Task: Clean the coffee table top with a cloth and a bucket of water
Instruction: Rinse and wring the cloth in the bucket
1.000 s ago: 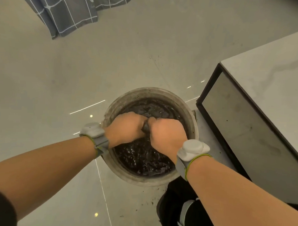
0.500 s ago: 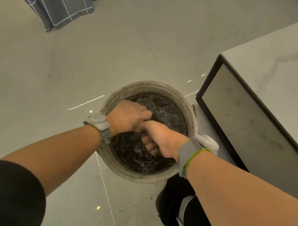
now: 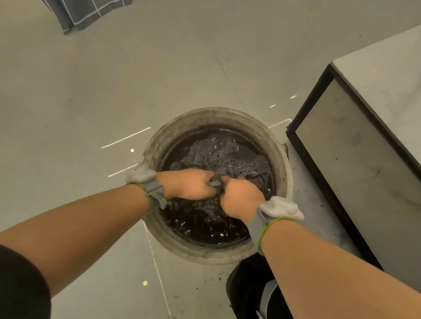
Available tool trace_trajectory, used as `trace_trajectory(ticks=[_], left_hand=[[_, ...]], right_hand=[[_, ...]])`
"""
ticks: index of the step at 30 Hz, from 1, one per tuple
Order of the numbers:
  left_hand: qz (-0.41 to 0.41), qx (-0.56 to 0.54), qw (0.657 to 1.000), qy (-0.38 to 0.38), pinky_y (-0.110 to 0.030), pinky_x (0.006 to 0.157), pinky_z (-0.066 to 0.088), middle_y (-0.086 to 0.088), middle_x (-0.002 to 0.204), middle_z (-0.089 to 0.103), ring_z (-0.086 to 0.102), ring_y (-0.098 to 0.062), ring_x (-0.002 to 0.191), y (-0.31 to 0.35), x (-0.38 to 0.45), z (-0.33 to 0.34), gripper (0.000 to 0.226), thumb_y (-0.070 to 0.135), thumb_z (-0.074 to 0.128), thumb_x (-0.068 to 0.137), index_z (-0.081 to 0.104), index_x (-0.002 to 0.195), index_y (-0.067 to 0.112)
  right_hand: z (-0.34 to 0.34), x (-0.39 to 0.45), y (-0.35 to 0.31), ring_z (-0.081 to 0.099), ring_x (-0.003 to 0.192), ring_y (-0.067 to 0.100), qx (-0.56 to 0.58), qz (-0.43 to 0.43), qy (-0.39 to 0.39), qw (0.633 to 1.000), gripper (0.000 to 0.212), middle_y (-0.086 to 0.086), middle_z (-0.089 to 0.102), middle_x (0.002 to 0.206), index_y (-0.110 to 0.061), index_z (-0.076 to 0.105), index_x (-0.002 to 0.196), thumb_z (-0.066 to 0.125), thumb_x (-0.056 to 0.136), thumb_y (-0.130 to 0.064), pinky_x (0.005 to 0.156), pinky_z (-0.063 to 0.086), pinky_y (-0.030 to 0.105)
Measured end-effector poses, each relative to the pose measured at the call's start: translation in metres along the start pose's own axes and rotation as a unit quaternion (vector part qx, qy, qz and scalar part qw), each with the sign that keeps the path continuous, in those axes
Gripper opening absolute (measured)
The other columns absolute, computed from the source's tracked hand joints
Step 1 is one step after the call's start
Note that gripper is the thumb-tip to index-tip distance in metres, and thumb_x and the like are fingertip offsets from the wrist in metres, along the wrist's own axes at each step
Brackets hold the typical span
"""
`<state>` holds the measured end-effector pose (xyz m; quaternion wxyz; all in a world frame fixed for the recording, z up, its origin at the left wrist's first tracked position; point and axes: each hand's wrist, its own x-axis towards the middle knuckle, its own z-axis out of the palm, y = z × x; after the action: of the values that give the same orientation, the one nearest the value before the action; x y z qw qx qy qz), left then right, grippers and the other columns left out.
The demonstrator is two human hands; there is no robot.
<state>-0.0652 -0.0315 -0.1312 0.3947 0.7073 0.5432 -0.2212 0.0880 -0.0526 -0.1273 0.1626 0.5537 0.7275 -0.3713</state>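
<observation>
Two hands meet over the cloth (image 3: 215,183), a small grey wad pinched between them, low in the bucket (image 3: 155,143) of dark water. Left hand (image 3: 188,186) and right hand (image 3: 241,199) both have fingers curled round it. Half a second ago the right wrist was rolled over in a twist; now the knuckles sit level again, so the wringing looks mid-cycle. The bucket stands on the floor just beside the coffee table (image 3: 398,77), whose surface waits unwiped.
</observation>
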Motion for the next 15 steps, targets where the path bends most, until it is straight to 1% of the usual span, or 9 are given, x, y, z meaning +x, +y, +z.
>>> trace_trajectory(ticks=[2, 3, 4, 5, 7, 10, 12, 14, 15], left_hand=[[-0.058, -0.125, 0.99, -0.029, -0.033, 0.083, 0.041, -0.013, 0.11, 0.058, 0.055, -0.026, 0.099, 0.004, -0.004, -0.001, 0.024, 0.024, 0.044, 0.102, 0.057, 0.108, 0.005], [-0.062, -0.135, 0.987, -0.059, -0.032, 0.083, 0.04, -0.015, 0.113, 0.058, 0.056, -0.029, 0.103, 0.004, -0.008, -0.003, 0.028, 0.02, 0.043, 0.103, 0.059, 0.116, 0.001], [-0.054, -0.142, 0.986, -0.064, -0.032, 0.083, 0.041, -0.013, 0.11, 0.061, 0.059, -0.029, 0.103, 0.0, -0.009, -0.003, 0.028, 0.02, 0.048, 0.101, 0.062, 0.116, 0.001], [-0.061, -0.163, 0.982, -0.07, -0.032, 0.081, 0.045, -0.007, 0.102, 0.066, 0.062, -0.026, 0.097, -0.002, -0.012, -0.005, 0.024, 0.025, 0.057, 0.096, 0.067, 0.107, 0.006], [-0.013, -0.179, 0.982, -0.05, -0.033, 0.075, 0.051, -0.003, 0.084, 0.073, 0.066, -0.018, 0.08, -0.009, -0.015, -0.005, 0.016, 0.032, 0.073, 0.082, 0.072, 0.083, 0.016], [0.02, -0.282, 0.957, 0.067, -0.032, 0.064, 0.047, 0.003, 0.062, 0.064, 0.059, -0.014, 0.061, -0.018, -0.021, -0.002, 0.017, 0.017, 0.076, 0.074, 0.062, 0.065, 0.021], [0.039, -0.379, 0.917, 0.12, -0.032, 0.065, 0.047, -0.002, 0.067, 0.062, 0.059, -0.014, 0.064, -0.01, -0.034, -0.003, 0.013, 0.003, 0.071, 0.077, 0.063, 0.078, 0.013], [0.058, -0.476, 0.87, 0.11, -0.035, 0.075, 0.057, -0.011, 0.087, 0.071, 0.071, -0.021, 0.082, 0.0, -0.045, -0.005, 0.025, -0.007, 0.065, 0.081, 0.063, 0.102, 0.006], [0.07, -0.516, 0.849, 0.091, -0.038, 0.079, 0.059, -0.014, 0.096, 0.073, 0.073, -0.025, 0.091, 0.004, -0.051, -0.007, 0.034, -0.01, 0.061, 0.084, 0.061, 0.113, 0.008]], right_hand=[[-0.001, 0.0, 0.001, 0.062, 0.11, 0.033, -0.047, -0.008, -0.007, 0.999, 0.029, 0.011, 0.063, 0.121, -0.016, 0.054, 0.124, 0.05, 0.096, -0.019, 0.081, 0.048, 0.037], [-0.002, -0.001, -0.001, 0.063, 0.108, 0.033, -0.066, -0.014, -0.017, 0.998, 0.026, 0.011, 0.064, 0.12, -0.012, 0.057, 0.121, 0.05, 0.097, -0.016, 0.077, 0.048, 0.036], [-0.003, -0.002, -0.002, 0.064, 0.106, 0.032, -0.082, -0.021, -0.017, 0.996, 0.023, 0.011, 0.065, 0.118, -0.01, 0.06, 0.117, 0.05, 0.097, -0.014, 0.074, 0.047, 0.035], [-0.004, -0.004, -0.005, 0.063, 0.105, 0.033, -0.09, -0.029, -0.004, 0.995, 0.021, 0.012, 0.065, 0.117, -0.009, 0.06, 0.115, 0.051, 0.096, -0.013, 0.073, 0.046, 0.036], [-0.009, -0.009, -0.012, 0.058, 0.11, 0.035, -0.093, -0.064, 0.052, 0.992, 0.027, 0.013, 0.059, 0.121, -0.01, 0.055, 0.121, 0.051, 0.094, -0.011, 0.078, 0.048, 0.041], [-0.022, -0.012, -0.017, 0.051, 0.114, 0.036, -0.105, -0.135, 0.143, 0.975, 0.039, 0.015, 0.051, 0.125, -0.011, 0.045, 0.128, 0.053, 0.09, -0.009, 0.086, 0.049, 0.043], [-0.036, -0.014, -0.02, 0.05, 0.113, 0.034, -0.124, -0.177, 0.195, 0.957, 0.043, 0.014, 0.05, 0.125, -0.011, 0.045, 0.128, 0.057, 0.087, -0.009, 0.088, 0.048, 0.041], [-0.048, -0.02, -0.025, 0.05, 0.11, 0.033, -0.146, -0.21, 0.224, 0.94, 0.047, 0.013, 0.046, 0.125, -0.01, 0.045, 0.126, 0.063, 0.083, -0.008, 0.088, 0.05, 0.042], [-0.052, -0.024, -0.027, 0.05, 0.108, 0.032, -0.157, -0.216, 0.233, 0.935, 0.049, 0.014, 0.045, 0.126, -0.01, 0.045, 0.126, 0.065, 0.082, -0.008, 0.086, 0.052, 0.043]])
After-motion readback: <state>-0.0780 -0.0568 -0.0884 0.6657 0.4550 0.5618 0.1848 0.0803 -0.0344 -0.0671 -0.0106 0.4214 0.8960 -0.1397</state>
